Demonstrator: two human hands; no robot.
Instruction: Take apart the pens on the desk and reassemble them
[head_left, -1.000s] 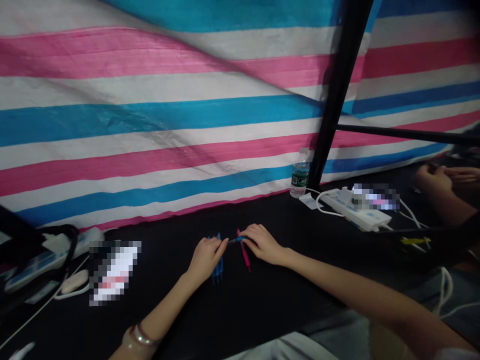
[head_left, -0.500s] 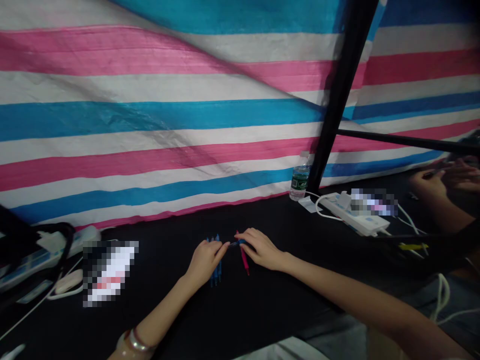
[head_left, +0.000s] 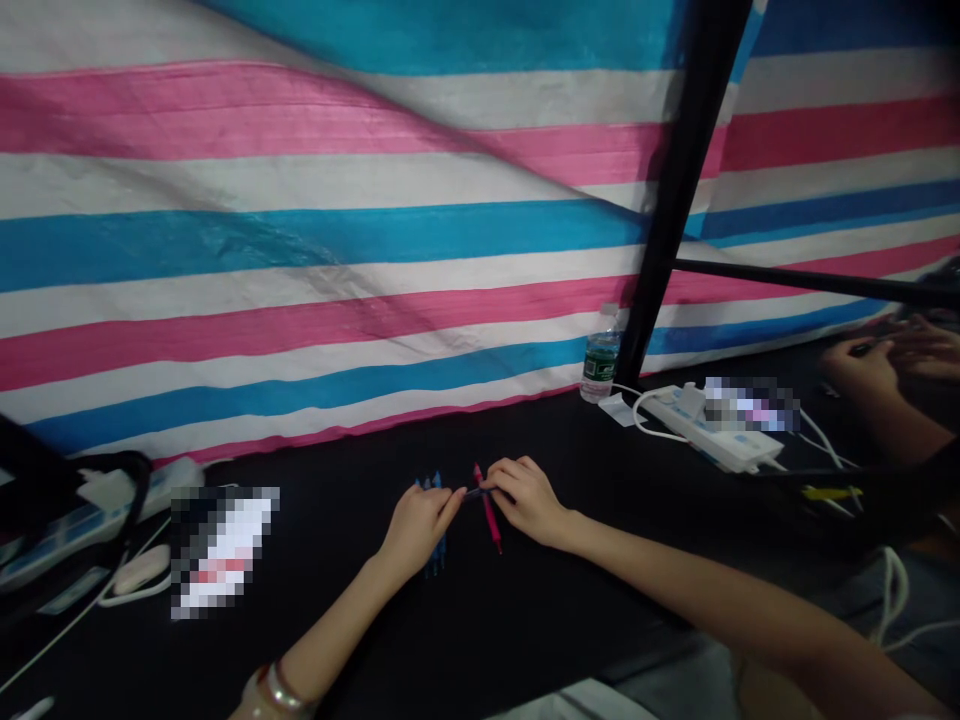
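My left hand (head_left: 420, 525) and my right hand (head_left: 527, 500) meet above a black tabletop (head_left: 487, 640). Between their fingertips they hold a short dark blue pen (head_left: 475, 493) level, with its far part hidden inside my right fingers. Under my left palm lie several blue pens (head_left: 439, 548), mostly hidden by that hand. A red pen (head_left: 490, 512) lies just below my right fingers, and its clip end sticks out beyond them.
A striped tarpaulin (head_left: 300, 250) and black pole (head_left: 679, 180) stand behind the table. A water bottle (head_left: 600, 355) and white power strip (head_left: 709, 435) are at the back right. A co-worker's hands (head_left: 892, 355) are at far right; a pixelated object (head_left: 225, 550) lies left.
Both my hands have shifted slightly, with the dark blue pen still between them. The view has moved a little, and the co-worker's hands have moved slightly at the far right.
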